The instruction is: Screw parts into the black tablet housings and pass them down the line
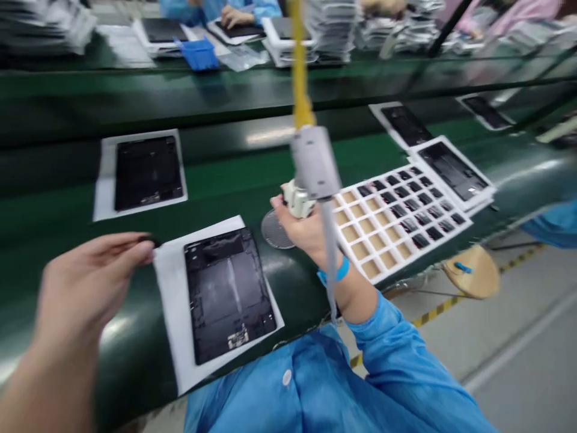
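Black rectangular tablet shell (232, 294) is carried on a white paper sheet (178, 325) at the near edge of the green surface (216, 171), a small dark piece (152, 239) being pinched between fingertips of the left hand (92, 276) at the sheet's far-left corner, cream plastic block (297, 203) gripped by fingers of the right hand (309, 234) beside white gridded tray (406, 260).

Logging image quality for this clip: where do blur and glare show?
Head view: the left hand looks slightly blurred, as do the gray hanging box and the white stack at far left; head view: pale glare marks the green surface and the nearest black panel.
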`<state>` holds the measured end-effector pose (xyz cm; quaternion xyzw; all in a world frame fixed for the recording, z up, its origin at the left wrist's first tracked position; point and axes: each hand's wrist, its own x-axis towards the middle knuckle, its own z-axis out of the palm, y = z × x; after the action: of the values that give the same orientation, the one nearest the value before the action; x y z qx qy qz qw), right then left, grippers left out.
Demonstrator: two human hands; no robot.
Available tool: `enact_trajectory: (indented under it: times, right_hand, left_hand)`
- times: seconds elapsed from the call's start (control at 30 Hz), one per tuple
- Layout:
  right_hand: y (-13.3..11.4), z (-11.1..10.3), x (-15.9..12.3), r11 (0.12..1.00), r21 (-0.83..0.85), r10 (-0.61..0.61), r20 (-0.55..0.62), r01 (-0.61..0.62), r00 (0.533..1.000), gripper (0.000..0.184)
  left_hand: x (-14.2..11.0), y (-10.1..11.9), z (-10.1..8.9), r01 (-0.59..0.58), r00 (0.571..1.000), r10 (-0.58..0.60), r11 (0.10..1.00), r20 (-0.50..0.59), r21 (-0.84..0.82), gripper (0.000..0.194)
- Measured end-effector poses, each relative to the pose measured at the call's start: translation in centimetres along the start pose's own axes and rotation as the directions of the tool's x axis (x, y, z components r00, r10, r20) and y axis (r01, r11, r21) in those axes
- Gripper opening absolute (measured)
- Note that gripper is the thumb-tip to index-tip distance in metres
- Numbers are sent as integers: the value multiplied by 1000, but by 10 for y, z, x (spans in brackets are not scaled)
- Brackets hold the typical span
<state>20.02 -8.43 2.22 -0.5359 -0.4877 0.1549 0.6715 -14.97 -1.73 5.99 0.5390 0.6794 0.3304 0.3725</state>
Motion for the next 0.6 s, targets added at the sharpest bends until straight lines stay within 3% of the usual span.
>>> enact_trajectory:
  times: [0.13, 0.3, 0.47, 0.6]
  right_hand:
    - [-2, -6, -5, 999, -25, 38, -76, -40, 996, 38]
    - [-9, -9, -2, 999, -36, 18, -84, -21, 996, 37]
    - [-14, -9, -2, 1000, -30, -6, -94, 3, 996, 38]
    - [-14, -8, -1, 1000, -30, -9, -99, 6, 995, 37]
  left_hand:
    - [-18, 32, 28, -80, 984, 92, 993, 151, -86, 40]
    - [-7, 26, 69, -247, 878, 245, 968, 411, -48, 35]
    - [-5, 21, 121, -511, 750, 464, 859, 471, -33, 21]
    - [-4, 15, 148, -621, 728, 518, 776, 449, 112, 20]
